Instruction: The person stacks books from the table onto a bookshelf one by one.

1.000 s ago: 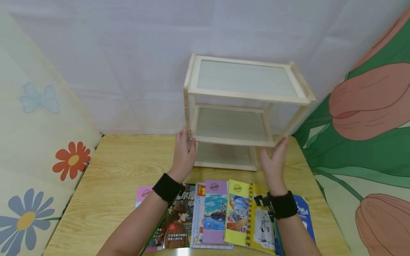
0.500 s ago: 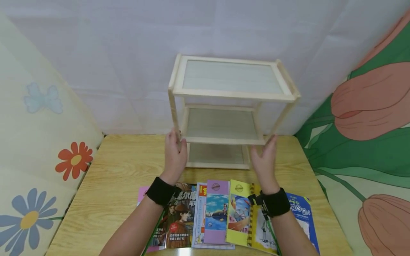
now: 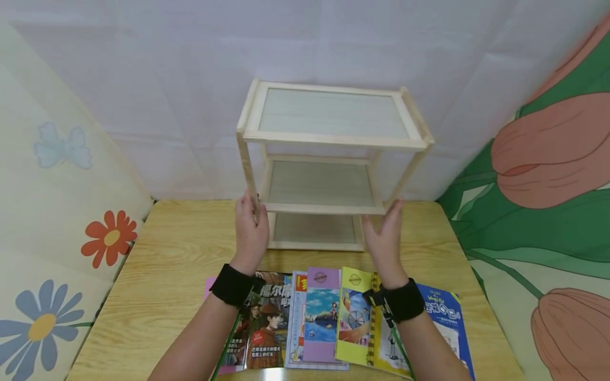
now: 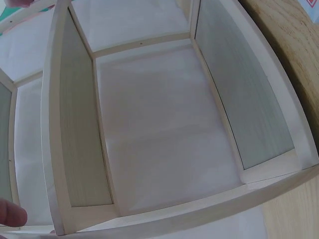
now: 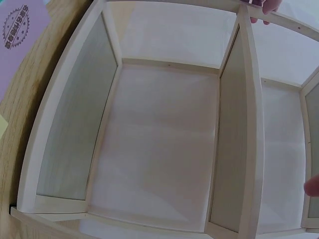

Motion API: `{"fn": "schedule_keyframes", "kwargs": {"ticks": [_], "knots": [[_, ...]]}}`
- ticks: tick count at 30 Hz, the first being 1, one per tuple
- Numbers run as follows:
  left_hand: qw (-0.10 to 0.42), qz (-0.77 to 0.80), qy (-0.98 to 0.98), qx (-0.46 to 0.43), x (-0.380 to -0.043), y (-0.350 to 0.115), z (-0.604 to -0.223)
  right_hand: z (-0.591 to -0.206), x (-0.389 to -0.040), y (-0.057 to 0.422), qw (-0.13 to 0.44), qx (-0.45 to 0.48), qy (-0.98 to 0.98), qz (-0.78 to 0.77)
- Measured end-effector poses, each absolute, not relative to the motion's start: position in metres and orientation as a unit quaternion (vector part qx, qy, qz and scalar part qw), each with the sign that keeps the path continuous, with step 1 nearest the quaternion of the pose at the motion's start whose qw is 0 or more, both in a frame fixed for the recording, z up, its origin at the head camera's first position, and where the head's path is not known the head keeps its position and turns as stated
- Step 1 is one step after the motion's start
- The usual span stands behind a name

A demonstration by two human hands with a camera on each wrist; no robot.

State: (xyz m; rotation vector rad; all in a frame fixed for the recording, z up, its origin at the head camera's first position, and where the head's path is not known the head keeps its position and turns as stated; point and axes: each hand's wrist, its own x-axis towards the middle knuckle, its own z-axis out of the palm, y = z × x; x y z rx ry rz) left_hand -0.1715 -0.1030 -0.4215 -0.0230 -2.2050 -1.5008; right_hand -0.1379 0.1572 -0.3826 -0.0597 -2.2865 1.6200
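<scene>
A pale wooden rack (image 3: 333,114) with three grey-green shelf panels stands upright toward the back of the table. At its left side, my left hand (image 3: 251,233) grips the front upright at about middle-shelf height. My right hand (image 3: 385,241) holds the opposite upright at a similar height, its thumb toward the inside. The wrist views look into the rack (image 5: 253,129) from either side, with bare shelf panels between its rails. A fingertip (image 4: 12,213) of the left hand shows at the lower left of the left wrist view. Most of both hands' fingers are hidden behind the uprights.
Several overlapping books lie along the table's (image 3: 186,248) front: a dark magazine (image 3: 269,333), a purple book (image 3: 320,349), a yellow one (image 3: 355,278) and a blue one (image 3: 443,304). A white cloth (image 3: 190,95) hangs behind the rack; flowered cloths flank both sides.
The rack has moved left along the table with both hands on it, sliding more in the first half second than in the second. The books have stayed where they were.
</scene>
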Motion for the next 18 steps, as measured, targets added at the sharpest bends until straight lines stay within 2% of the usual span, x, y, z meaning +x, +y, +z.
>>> {"fn": "schedule_keyframes", "kwargs": {"ticks": [10,18], "knots": [[0.234,-0.535,-0.812,-0.014,-0.17,-0.107,-0.422,-0.38,-0.135,0.173,0.167,-0.001,-0.808,0.565],[0.249,-0.509,-0.824,-0.023,-0.172,-0.114,-0.424,-0.386,-0.15,0.189,0.196,0.012,-0.795,0.574]]}}
